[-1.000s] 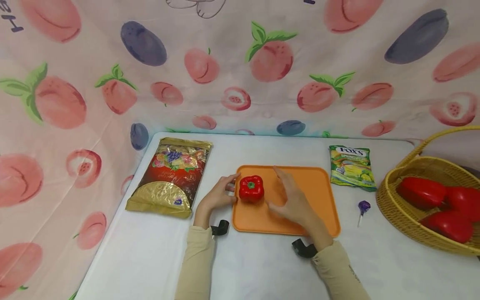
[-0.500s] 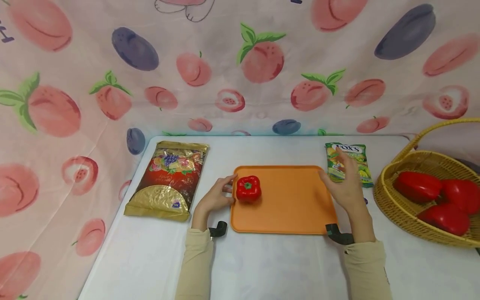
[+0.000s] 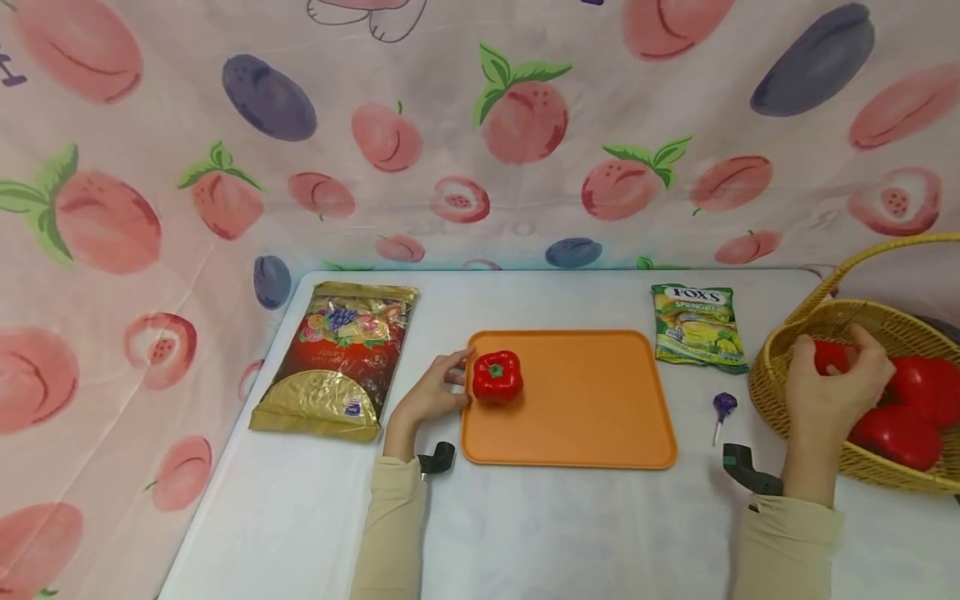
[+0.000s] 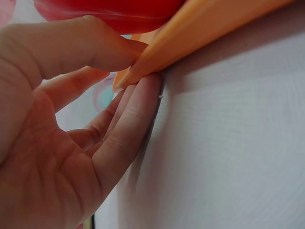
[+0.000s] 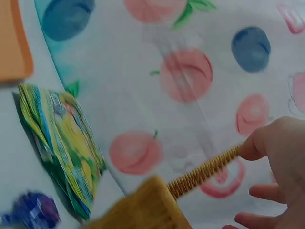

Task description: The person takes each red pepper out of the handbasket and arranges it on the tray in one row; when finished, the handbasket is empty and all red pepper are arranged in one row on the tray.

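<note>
In the head view, a red bell pepper (image 3: pixel 497 377) stands on the left part of an orange tray (image 3: pixel 592 400). My left hand (image 3: pixel 429 393) pinches the tray's left rim. The left wrist view shows that thumb above the rim (image 4: pixel 155 55) and fingers beneath it. Over the wicker basket (image 3: pixel 767 379) at the right is my right hand (image 3: pixel 825 400), thumb and fingers apart above a red pepper (image 3: pixel 831 357) that they partly hide. Contact there cannot be made out. Two more red peppers (image 3: pixel 900 437) lie beside it in the basket.
A purple-wrapped lollipop (image 3: pixel 724 407) lies between tray and basket. Behind it is a green candy bag (image 3: pixel 699 327). Left of the tray lies a large red and gold candy bag (image 3: pixel 337 358). The basket's handle (image 3: pixel 847 271) arches up at the right. Fruit-printed cloth (image 3: pixel 525 208) backs the table.
My right hand has travelled right, from above the tray past the green candy bag to the basket. The left hand stays at the tray's rim. The head view shifted slightly early on.
</note>
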A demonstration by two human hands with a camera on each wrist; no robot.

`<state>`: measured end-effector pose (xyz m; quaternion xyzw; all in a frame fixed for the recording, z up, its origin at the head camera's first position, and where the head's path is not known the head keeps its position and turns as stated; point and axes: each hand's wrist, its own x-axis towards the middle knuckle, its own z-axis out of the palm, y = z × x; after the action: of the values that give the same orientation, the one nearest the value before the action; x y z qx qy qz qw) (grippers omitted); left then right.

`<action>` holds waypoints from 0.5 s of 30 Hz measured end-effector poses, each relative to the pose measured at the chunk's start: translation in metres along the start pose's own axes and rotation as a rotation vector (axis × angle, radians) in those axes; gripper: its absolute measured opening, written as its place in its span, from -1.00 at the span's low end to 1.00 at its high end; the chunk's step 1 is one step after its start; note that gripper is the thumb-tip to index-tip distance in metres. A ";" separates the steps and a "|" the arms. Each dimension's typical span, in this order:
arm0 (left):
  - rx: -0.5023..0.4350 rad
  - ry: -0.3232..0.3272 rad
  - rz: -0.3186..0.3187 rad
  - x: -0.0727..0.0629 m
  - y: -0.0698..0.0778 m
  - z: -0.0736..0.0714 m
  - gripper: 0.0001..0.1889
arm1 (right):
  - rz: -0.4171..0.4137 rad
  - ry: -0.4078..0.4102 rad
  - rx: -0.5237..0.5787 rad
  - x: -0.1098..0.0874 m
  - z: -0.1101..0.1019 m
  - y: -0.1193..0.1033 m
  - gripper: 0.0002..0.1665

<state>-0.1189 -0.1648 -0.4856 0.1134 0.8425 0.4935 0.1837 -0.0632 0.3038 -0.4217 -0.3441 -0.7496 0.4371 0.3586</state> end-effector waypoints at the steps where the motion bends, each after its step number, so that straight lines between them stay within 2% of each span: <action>1: 0.000 -0.002 -0.004 0.000 0.000 0.000 -0.13 | 0.031 0.009 -0.003 0.003 -0.004 0.003 -0.40; 9: -0.007 0.003 -0.008 0.000 -0.001 0.001 -0.13 | 0.151 0.021 -0.031 0.012 -0.023 0.013 -0.37; 15: -0.015 0.006 0.002 0.000 -0.001 0.000 -0.13 | 0.286 -0.071 -0.111 0.015 -0.027 0.016 -0.27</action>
<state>-0.1188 -0.1648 -0.4862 0.1113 0.8393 0.5002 0.1816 -0.0447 0.3341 -0.4230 -0.4510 -0.7282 0.4535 0.2462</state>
